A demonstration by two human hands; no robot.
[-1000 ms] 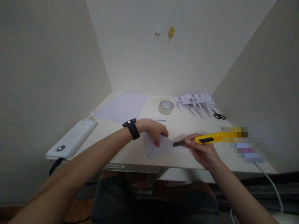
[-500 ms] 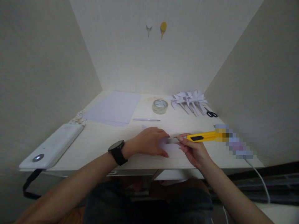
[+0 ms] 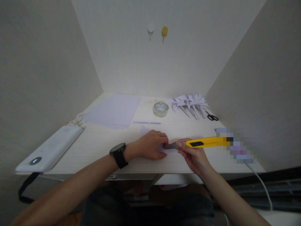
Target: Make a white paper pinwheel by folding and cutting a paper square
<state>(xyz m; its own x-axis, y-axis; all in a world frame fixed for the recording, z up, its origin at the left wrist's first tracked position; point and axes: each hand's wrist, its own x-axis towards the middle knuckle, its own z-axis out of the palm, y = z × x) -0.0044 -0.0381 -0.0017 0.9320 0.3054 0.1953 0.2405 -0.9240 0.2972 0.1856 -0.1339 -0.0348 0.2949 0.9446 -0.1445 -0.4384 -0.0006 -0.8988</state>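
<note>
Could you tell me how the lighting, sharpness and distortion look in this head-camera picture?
Head view: light is soft and dim, brightest on the back wall, with no harsh glare on the table. Wide-angle stretch splays the side walls outward. The left hand, right hand and yellow knife are fairly sharp; the paper is washed out. A pixelated patch hides something beside the knife.
</note>
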